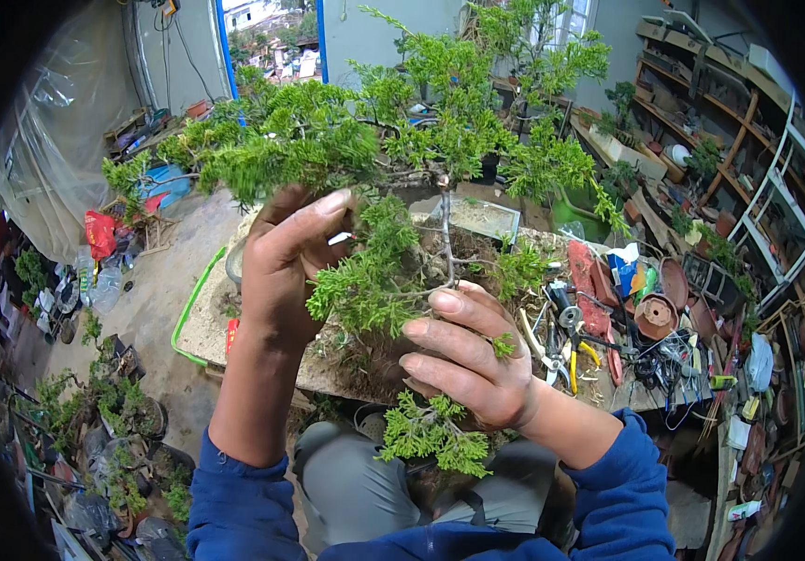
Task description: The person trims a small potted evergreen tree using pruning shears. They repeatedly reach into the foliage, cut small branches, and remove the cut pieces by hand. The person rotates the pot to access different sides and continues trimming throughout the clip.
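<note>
A juniper bonsai (449,112) with bright green foliage and a grey branch (445,224) fills the middle. My left hand (286,262) is raised at its left, fingers curled among blurred upper foliage; what they hold, if anything, is hidden. My right hand (473,360) is closed round the lower part of the thin branch, beside small green sprigs, its fingertips pointing left. The tree stands over a worktable (211,327) with a pale, gritty surface and green edging; its base is mostly hidden by my hands and foliage.
Pliers (575,360), wire and pots (655,313) crowd the table's right. Wooden shelves (706,122) and a metal ladder (786,196) line the right wall. More potted trees (122,402) and bags stand on the floor at left, near plastic sheeting (61,140).
</note>
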Demonstrator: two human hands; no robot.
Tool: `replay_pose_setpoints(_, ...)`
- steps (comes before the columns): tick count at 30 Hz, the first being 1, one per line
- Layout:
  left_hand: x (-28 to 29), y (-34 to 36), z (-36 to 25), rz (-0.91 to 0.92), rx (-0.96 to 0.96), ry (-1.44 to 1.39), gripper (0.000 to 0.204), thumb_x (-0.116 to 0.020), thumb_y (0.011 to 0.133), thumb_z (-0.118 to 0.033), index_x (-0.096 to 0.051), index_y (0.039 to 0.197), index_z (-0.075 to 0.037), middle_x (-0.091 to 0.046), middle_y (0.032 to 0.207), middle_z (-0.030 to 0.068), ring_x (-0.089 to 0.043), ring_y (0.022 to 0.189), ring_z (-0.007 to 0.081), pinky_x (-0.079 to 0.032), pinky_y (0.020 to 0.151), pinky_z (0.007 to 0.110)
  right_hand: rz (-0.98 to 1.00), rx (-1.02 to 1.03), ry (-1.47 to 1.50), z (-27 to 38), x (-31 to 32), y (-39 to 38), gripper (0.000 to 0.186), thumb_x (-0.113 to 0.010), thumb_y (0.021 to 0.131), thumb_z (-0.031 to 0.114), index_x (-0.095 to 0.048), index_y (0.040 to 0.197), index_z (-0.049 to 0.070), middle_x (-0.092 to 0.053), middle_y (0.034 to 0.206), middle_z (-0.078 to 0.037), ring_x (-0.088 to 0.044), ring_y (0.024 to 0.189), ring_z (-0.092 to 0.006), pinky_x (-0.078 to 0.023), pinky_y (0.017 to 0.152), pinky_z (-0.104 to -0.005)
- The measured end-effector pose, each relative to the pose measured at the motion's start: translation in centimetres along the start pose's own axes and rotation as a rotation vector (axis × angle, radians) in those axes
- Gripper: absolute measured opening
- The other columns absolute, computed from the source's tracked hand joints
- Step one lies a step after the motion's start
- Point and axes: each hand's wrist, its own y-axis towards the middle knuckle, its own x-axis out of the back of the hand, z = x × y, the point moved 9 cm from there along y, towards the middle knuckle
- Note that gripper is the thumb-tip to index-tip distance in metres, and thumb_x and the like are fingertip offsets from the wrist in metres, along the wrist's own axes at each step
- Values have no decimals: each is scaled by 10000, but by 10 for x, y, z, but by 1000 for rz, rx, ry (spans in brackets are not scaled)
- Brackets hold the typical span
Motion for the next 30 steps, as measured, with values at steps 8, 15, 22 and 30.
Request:
replay_pose_setpoints(8,-7,-34,8,48,-474,404,325,-689,936,-149,-667,1213,20,-705,1064,113,-660,912,182,-534,813,320,-4,2,-7,-2,-7,-9,272,-745,815,100,-741,1087,102,-706,1276,-84,-616,1280,-322,-477,1127,-519)
replay_pose_setpoints(15,-2,-49,21,7,-679,533,355,-673,968,-108,-643,1280,60,-692,1233,195,-672,1127,245,-524,987,390,-26,1,18,-4,-7,-11,286,-748,815,78,-739,1099,112,-701,1280,-78,-626,1257,-311,-477,1134,-511)
replay_pose_setpoints(22,26,-22,17,-154,-296,135,420,-592,994,-43,-503,1372,119,-621,1205,153,-668,1148,311,-600,945,469,-1,5,45,-7,-4,-14,298,-728,825,55,-736,1117,118,-705,1273,-80,-633,1248,-314,-478,1130,-515)
replay_pose_setpoints(30,12,-13,-23,-308,-191,316,206,-456,1012,-23,-475,1150,129,-676,1029,265,-750,943,340,-660,722,441,-28,-3,121,-11,2,-15,297,-731,822,93,-735,1118,113,-704,1292,-102,-619,1288,-346,-466,1137,-512)
